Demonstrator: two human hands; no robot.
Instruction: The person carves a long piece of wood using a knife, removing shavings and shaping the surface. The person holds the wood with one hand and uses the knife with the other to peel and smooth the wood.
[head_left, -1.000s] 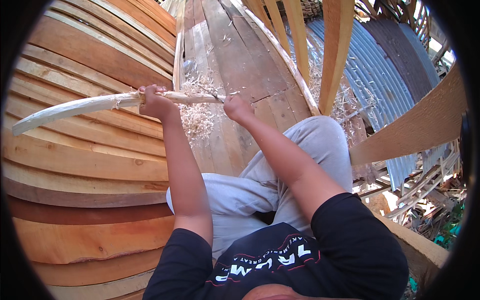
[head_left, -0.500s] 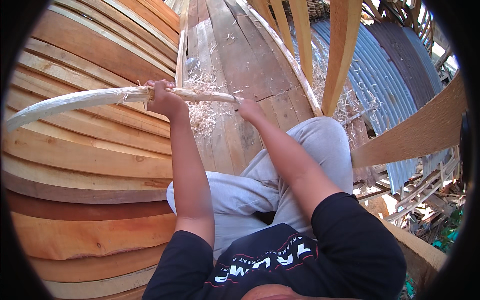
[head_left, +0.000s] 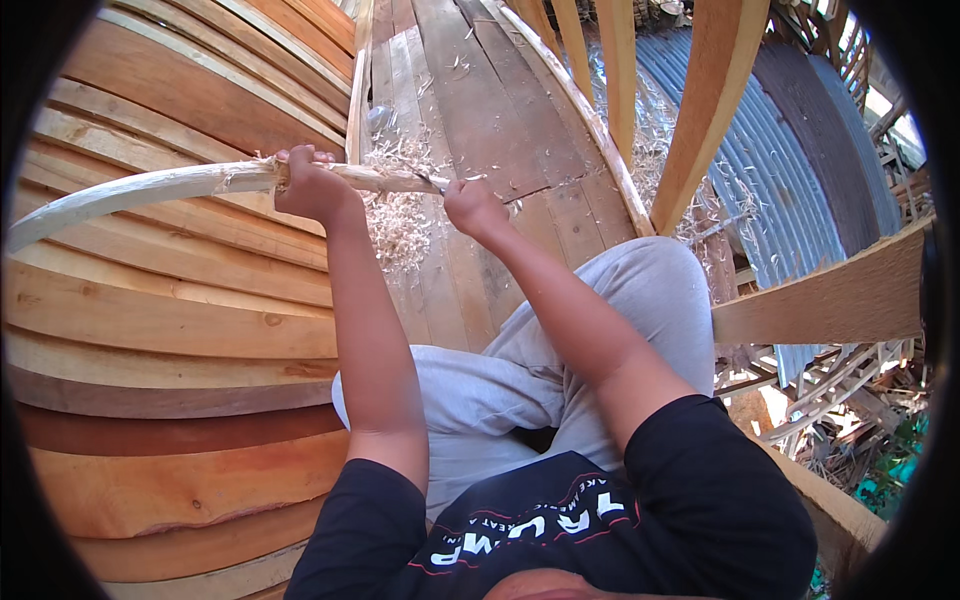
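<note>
Your left hand (head_left: 312, 187) was closed tight around a long, pale, curved stick (head_left: 150, 190), gripping it about where the peeled part met the part being cut. The stick ran from the left rim of the view, across the stacked planks (head_left: 170, 320), to a point over the plank floor (head_left: 480, 110) in front of your knee. Your right hand (head_left: 472, 205) was fisted around a small tool, probably a knife (head_left: 432, 181), though only a dark sliver of it showed, with its tip against the stick's right end. A heap of pale shavings (head_left: 400, 215) lay on the floor boards just below the stick, between your two hands.

The stick looked light and fairly stiff, yet thin enough to flex along its free length, so holding it close to the cut seemed the sound choice. Its stripped surface was likely smooth and a little slippery; the rougher, fibrous patch beside your left hand probably gave better purchase. The thin shaved end looked the part likeliest to split.
</note>
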